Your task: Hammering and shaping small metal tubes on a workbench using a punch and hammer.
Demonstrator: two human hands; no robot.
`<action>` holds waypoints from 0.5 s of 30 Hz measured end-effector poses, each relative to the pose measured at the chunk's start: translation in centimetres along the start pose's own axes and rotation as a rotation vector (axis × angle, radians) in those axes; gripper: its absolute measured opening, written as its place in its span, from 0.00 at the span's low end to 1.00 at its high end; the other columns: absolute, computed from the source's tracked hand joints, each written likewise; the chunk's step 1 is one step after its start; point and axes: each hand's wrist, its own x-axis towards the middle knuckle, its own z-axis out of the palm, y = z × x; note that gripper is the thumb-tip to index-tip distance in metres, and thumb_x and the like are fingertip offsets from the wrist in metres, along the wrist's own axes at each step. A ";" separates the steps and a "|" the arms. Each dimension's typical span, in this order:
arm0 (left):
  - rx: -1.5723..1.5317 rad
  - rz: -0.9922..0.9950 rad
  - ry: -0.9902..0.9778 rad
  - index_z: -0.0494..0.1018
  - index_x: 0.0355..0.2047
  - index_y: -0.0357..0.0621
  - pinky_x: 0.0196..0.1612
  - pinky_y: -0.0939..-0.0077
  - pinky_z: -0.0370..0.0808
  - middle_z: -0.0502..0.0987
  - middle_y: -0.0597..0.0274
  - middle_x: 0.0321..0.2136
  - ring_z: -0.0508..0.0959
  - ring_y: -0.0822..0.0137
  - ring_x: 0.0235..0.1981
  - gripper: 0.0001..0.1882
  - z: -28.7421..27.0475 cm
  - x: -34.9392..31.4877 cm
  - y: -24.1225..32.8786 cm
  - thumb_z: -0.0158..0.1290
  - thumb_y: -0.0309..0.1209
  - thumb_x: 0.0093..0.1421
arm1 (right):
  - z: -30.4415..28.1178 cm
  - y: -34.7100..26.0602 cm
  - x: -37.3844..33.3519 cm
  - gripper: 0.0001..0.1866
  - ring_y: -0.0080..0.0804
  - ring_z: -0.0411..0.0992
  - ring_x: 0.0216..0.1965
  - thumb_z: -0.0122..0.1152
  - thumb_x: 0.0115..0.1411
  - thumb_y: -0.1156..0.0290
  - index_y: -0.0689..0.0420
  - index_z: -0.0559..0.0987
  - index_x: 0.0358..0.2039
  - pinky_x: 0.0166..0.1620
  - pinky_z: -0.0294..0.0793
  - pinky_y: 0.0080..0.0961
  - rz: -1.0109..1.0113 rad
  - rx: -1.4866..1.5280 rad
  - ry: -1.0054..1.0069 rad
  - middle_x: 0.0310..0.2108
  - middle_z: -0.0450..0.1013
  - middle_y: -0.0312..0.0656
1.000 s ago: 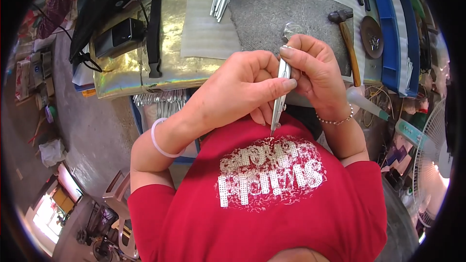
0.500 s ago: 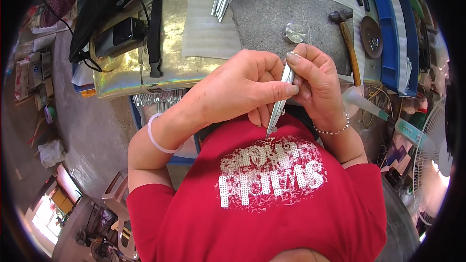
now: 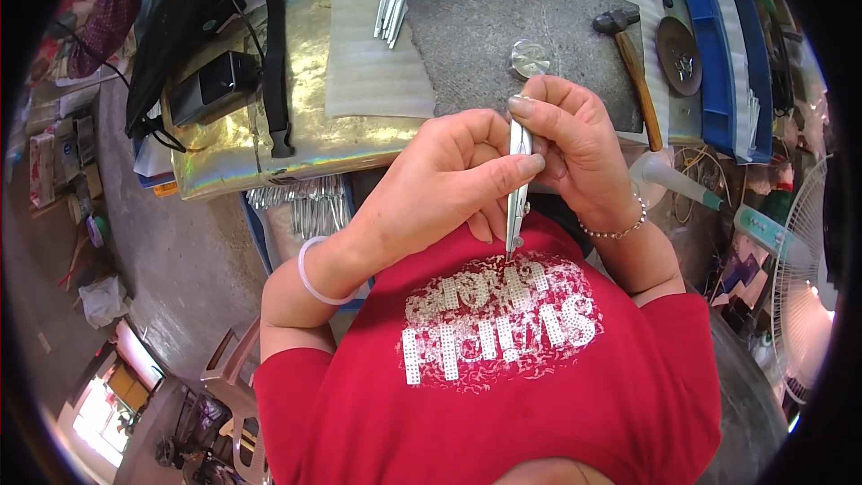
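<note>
Here both hands, left hand (image 3: 449, 175) and right hand (image 3: 575, 148), pinch a slim metal strip (image 3: 515, 189) upright between them.

No packages, labels, signs or screens can be clearly made out.

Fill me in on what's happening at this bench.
A person in a red shirt holds a slim silver metal strip upright in both hands, close to the chest. The left hand pinches its middle; the right hand grips its top. On the grey mat beyond lie a hammer and a small clear disc.
</note>
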 end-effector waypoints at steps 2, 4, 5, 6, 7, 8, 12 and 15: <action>-0.022 0.002 0.001 0.67 0.33 0.36 0.16 0.86 0.70 0.74 0.63 0.17 0.75 0.75 0.16 0.11 0.1 0.0 -0.2 0.52 0.33 0.61 | -0.1 -0.1 0.1 0.08 0.11 0.59 0.11 0.58 0.58 0.70 0.56 0.72 0.23 0.12 0.53 0.10 0.005 0.005 -0.005 0.15 0.66 0.30; -0.043 0.006 0.007 0.67 0.33 0.36 0.16 0.86 0.70 0.74 0.63 0.18 0.75 0.75 0.16 0.11 0.2 0.1 -0.2 0.52 0.33 0.61 | -0.1 -0.2 0.3 0.08 0.12 0.59 0.11 0.58 0.58 0.70 0.56 0.72 0.23 0.12 0.53 0.10 0.010 0.010 -0.016 0.15 0.66 0.30; -0.055 0.005 0.013 0.67 0.33 0.37 0.15 0.87 0.70 0.74 0.63 0.18 0.76 0.75 0.16 0.11 0.3 0.2 -0.1 0.52 0.34 0.61 | -0.2 -0.3 0.3 0.09 0.12 0.59 0.11 0.58 0.58 0.70 0.56 0.72 0.23 0.12 0.53 0.10 0.014 0.006 -0.021 0.15 0.67 0.30; -0.067 0.004 0.019 0.67 0.33 0.37 0.15 0.87 0.70 0.74 0.62 0.18 0.76 0.74 0.16 0.11 0.3 0.2 -0.1 0.51 0.34 0.61 | -0.2 -0.3 0.4 0.09 0.12 0.59 0.11 0.58 0.58 0.69 0.56 0.72 0.23 0.13 0.54 0.10 0.018 0.002 -0.026 0.15 0.67 0.30; -0.065 0.003 0.018 0.67 0.33 0.37 0.15 0.87 0.70 0.74 0.62 0.18 0.76 0.74 0.16 0.11 0.3 0.3 -0.1 0.51 0.34 0.61 | -0.2 -0.4 0.5 0.09 0.12 0.59 0.11 0.58 0.58 0.69 0.56 0.72 0.23 0.13 0.54 0.10 0.016 0.004 -0.025 0.15 0.67 0.30; -0.086 -0.003 0.016 0.67 0.33 0.37 0.16 0.87 0.70 0.74 0.62 0.19 0.76 0.75 0.16 0.11 0.3 0.4 -0.1 0.52 0.34 0.61 | -0.3 -0.4 0.6 0.09 0.12 0.59 0.11 0.58 0.58 0.69 0.56 0.72 0.23 0.13 0.54 0.10 0.015 -0.002 -0.027 0.16 0.67 0.30; -0.175 -0.007 -0.021 0.67 0.35 0.37 0.16 0.87 0.71 0.74 0.63 0.21 0.76 0.75 0.16 0.12 0.2 0.9 0.0 0.52 0.35 0.61 | -0.8 -0.7 0.8 0.09 0.12 0.59 0.11 0.57 0.59 0.68 0.56 0.72 0.24 0.14 0.55 0.11 0.012 -0.036 -0.042 0.16 0.67 0.30; -0.218 -0.015 -0.062 0.67 0.36 0.37 0.17 0.88 0.71 0.74 0.64 0.22 0.76 0.76 0.17 0.11 0.5 1.2 0.4 0.52 0.34 0.61 | -1.0 -1.7 0.4 0.10 0.12 0.60 0.12 0.56 0.60 0.67 0.56 0.72 0.24 0.15 0.56 0.10 0.002 -0.089 -0.048 0.16 0.67 0.30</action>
